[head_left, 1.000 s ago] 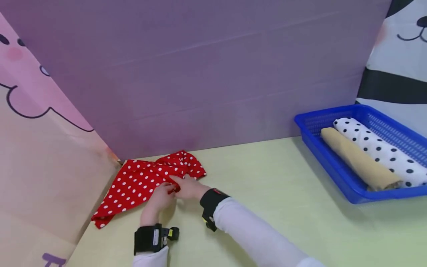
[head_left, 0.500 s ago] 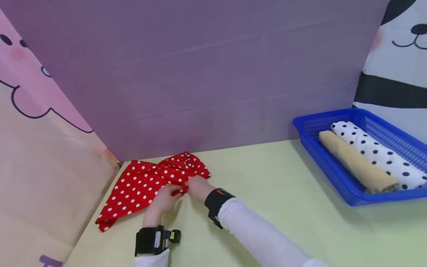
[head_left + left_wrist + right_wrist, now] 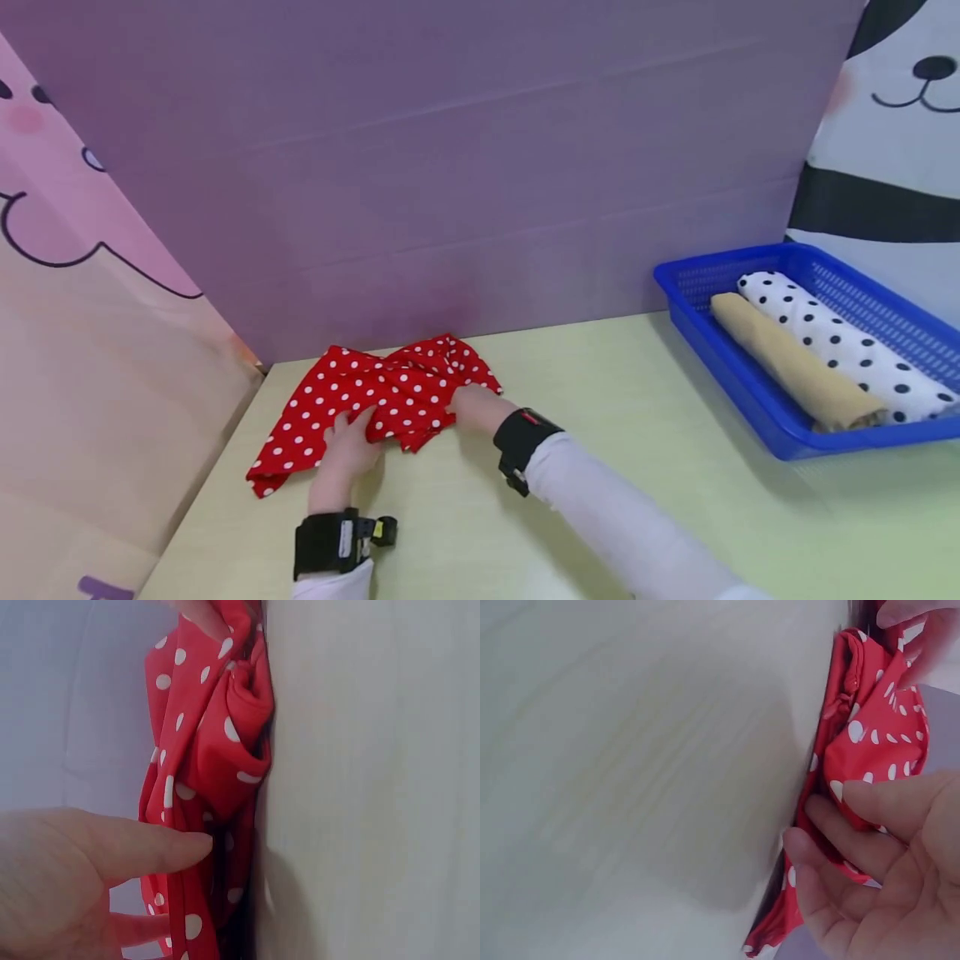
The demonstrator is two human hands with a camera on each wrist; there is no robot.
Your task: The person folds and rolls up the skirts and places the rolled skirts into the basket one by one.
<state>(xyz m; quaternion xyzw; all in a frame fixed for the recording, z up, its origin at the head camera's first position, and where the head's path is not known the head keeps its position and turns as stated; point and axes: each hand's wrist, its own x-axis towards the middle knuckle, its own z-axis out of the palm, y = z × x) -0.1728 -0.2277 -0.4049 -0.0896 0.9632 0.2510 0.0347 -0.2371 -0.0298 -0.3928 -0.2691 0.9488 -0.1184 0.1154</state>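
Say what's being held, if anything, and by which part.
Red cloth, if anything: the left hand touches its near edge toward the left, the right hand toward the right. Whether either truly grips it cannot be told.

A pale table [image 3: 570, 383] bears a rumpled red dotted cloth [image 3: 408, 383] and a blue basket [image 3: 862, 439].

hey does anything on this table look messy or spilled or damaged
The red polka-dot cloth, at the back left of the table: it lies bunched and uneven where the left hand and right hand touch it, while the beige roll and white dotted roll sit neatly in the blue basket. No spill or tear shows.
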